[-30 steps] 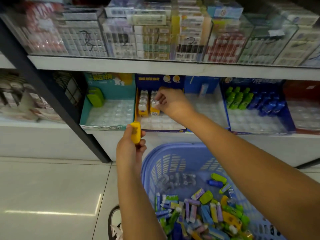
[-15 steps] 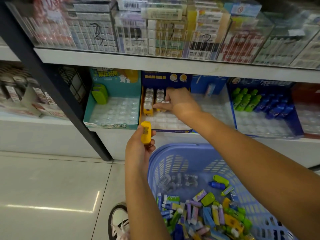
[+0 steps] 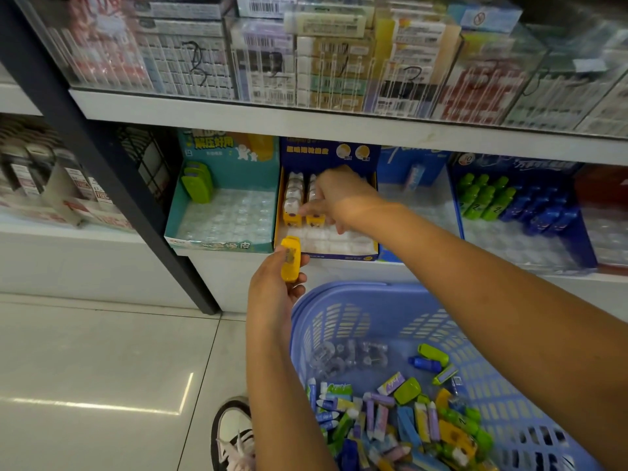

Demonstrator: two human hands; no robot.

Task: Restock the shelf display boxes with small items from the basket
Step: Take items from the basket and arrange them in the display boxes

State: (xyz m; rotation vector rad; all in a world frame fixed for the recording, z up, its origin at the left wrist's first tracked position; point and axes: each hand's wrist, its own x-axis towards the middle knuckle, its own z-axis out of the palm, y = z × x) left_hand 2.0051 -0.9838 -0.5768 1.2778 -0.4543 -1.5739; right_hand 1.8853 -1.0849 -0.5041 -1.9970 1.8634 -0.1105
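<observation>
A dark blue display box (image 3: pixel 343 255) on the lower shelf holds two short rows of yellow-and-white items (image 3: pixel 293 205) over a white tray. My right hand (image 3: pixel 341 198) reaches into it, fingertips resting on the front yellow item of the second row (image 3: pixel 316 219). My left hand (image 3: pixel 272 294) grips a yellow item (image 3: pixel 290 259) upright just in front of the box's lower left corner. Below, the lilac basket (image 3: pixel 339 290) holds several mixed small items (image 3: pixel 401 419) in green, blue, yellow and purple.
A teal display box (image 3: pixel 221 245) with green items (image 3: pixel 197 181) sits left of the dark blue one. Further right are a light blue box (image 3: pixel 413 164) and a box of green and blue items (image 3: pixel 509 202). A black shelf post (image 3: pixel 112 185) slants at left. My shoe (image 3: pixel 234 433) is on the tiled floor.
My right hand set its yellow-and-white item into the second row of the dark blue box and its fingers have slid down to the item's front. The left hand keeps holding its yellow item.
</observation>
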